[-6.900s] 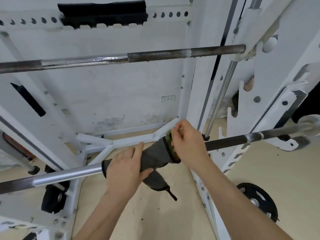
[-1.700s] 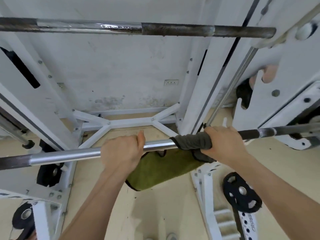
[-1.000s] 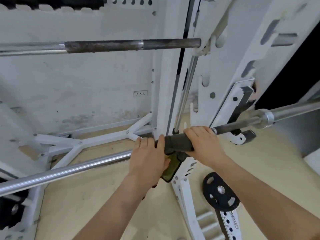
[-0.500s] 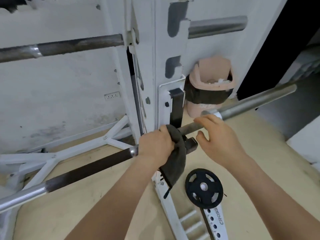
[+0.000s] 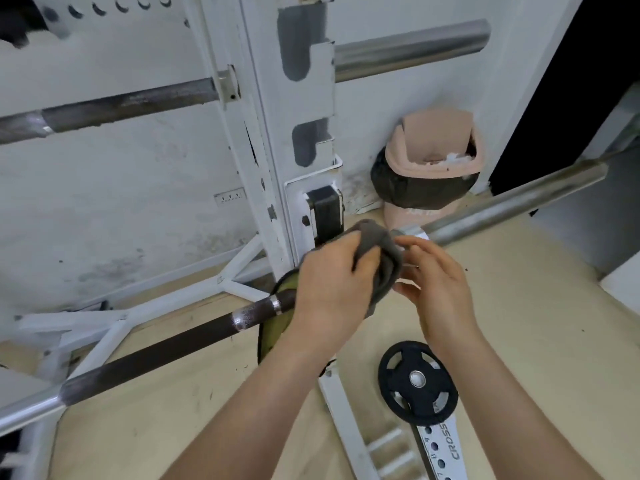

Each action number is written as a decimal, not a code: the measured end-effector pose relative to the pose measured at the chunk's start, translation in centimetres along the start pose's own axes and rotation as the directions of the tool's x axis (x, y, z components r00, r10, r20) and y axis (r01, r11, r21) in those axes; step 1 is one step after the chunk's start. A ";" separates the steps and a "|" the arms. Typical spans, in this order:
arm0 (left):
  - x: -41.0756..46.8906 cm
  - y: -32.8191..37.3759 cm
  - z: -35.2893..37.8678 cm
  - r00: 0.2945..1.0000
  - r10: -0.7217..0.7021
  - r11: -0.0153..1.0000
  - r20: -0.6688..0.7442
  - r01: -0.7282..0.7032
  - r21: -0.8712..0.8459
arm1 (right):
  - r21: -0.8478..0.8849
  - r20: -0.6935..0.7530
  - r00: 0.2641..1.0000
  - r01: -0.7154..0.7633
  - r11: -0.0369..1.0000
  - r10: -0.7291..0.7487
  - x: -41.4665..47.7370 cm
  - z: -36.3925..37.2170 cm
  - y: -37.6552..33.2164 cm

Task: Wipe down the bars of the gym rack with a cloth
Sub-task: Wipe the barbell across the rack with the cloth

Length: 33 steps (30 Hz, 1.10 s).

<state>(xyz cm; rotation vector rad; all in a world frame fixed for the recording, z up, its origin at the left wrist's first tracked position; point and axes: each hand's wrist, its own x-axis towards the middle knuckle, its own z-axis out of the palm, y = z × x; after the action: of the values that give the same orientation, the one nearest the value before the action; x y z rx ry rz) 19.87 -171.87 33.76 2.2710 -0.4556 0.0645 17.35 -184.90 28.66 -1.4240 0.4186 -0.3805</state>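
Observation:
The lower barbell [image 5: 166,344] runs from the lower left up to the right, through the hook of the white rack upright [image 5: 277,140]. My left hand [image 5: 329,285] grips a grey cloth [image 5: 381,258] with an olive-green underside, bunched over the bar beside the upright. My right hand [image 5: 436,275] is just right of the cloth, fingers spread and curled toward its edge near the bar's collar; I cannot tell whether it touches. The bar's thick sleeve [image 5: 512,202] extends to the right. A second, rusty bar [image 5: 131,105] hangs higher up.
A pink waste bin [image 5: 436,161] with a black bag stands against the wall behind the sleeve. A black weight plate [image 5: 417,382] sits on a white rack leg on the wooden floor. White base struts [image 5: 145,306] cross the floor at left.
My left hand has slid the cloth right along the bar, past the upright toward the collar. My right hand came off the bar and now hovers beside the cloth. The view turned right.

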 end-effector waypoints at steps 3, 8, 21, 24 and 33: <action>1.8 0.2 4.0 0.987 0.133 0.962 0.092 -0.151 0.229 | -0.017 -0.173 0.985 -0.017 1.000 0.014 -0.8 -0.9 0.7; 3.4 -0.3 5.3 0.939 0.260 0.746 0.224 -0.343 0.570 | -0.192 -0.068 0.996 0.038 0.981 -0.052 -1.8 -0.1 2.7; -8.3 -9.7 -6.8 0.997 0.053 0.743 -0.048 -0.008 0.669 | -0.617 0.597 0.723 0.691 0.375 -0.348 -6.1 7.4 0.7; -10.1 -9.9 -8.9 0.998 -0.062 0.711 -0.023 0.060 0.700 | -0.549 0.700 0.650 0.755 0.358 -0.297 -7.0 9.3 1.5; -9.4 -7.7 -8.3 0.993 -0.078 0.995 0.084 0.083 -0.058 | -0.232 0.453 0.891 0.142 0.962 -0.022 -5.9 11.2 0.2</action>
<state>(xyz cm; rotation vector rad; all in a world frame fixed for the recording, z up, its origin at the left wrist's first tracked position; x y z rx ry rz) 14.55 -158.20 32.12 2.2352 -0.4023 -0.0822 17.78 -172.32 29.86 -1.7350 0.0281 -0.0553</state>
